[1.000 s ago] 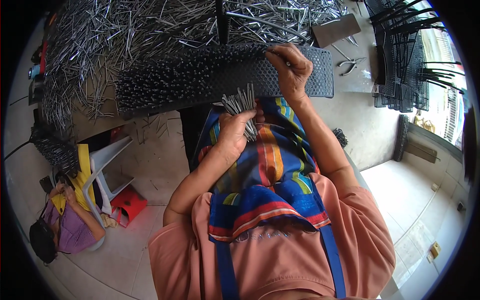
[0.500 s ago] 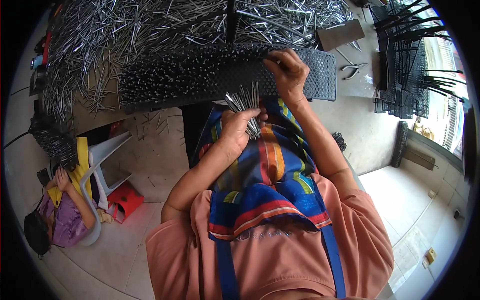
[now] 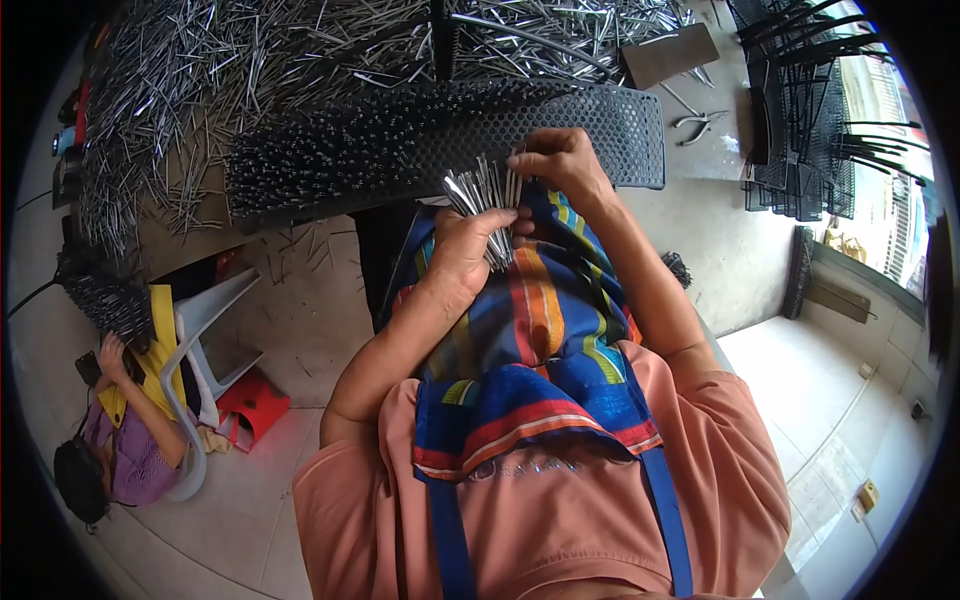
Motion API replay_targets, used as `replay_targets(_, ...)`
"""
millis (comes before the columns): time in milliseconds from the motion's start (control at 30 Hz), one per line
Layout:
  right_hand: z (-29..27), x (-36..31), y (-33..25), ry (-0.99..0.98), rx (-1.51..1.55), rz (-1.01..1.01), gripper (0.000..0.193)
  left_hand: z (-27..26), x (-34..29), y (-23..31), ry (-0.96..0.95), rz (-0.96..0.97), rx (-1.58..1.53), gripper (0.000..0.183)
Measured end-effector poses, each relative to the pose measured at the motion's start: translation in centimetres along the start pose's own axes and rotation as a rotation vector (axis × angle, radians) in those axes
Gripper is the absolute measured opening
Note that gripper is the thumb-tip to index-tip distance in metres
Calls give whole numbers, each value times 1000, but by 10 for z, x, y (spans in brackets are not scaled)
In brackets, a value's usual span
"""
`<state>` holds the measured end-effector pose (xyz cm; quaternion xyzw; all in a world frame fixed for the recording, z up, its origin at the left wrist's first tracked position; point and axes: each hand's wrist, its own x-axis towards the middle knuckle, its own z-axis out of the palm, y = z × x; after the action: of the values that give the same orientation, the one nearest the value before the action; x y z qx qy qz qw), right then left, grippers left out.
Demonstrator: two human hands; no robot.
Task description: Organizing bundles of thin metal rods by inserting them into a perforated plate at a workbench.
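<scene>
Panel point(image 3: 610, 135) looks part done (filled left, bare right); left hand point(image 3: 463, 245) clutches strips point(image 3: 484, 190), right hand point(image 3: 566, 167) at their tips, pinch unclear.

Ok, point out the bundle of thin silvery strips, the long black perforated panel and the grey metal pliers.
Bundle of thin silvery strips point(image 3: 488, 192): head view, on its fanned upper part.
Long black perforated panel point(image 3: 620, 140): head view, on its bare right part.
Grey metal pliers point(image 3: 707, 118): head view, near the pivot.
</scene>
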<state>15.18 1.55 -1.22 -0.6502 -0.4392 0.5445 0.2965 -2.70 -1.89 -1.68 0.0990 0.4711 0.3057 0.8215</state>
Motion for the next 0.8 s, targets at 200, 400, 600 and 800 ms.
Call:
replay_targets(200,-7,-5,6,-191,282,97,7,16,-5,-4,6,55,-53,19)
replay_targets(400,-5,-14,5,424,408,-257,1,0,11,-16,91,173,-18,11)
replay_targets(600,-8,3,8,517,378,-390,4,-2,10,-16,124,-24,-75,14)
replay_targets(800,-6,10,6,591,463,-603,7,-3,8,-19,137,90,-50,14)
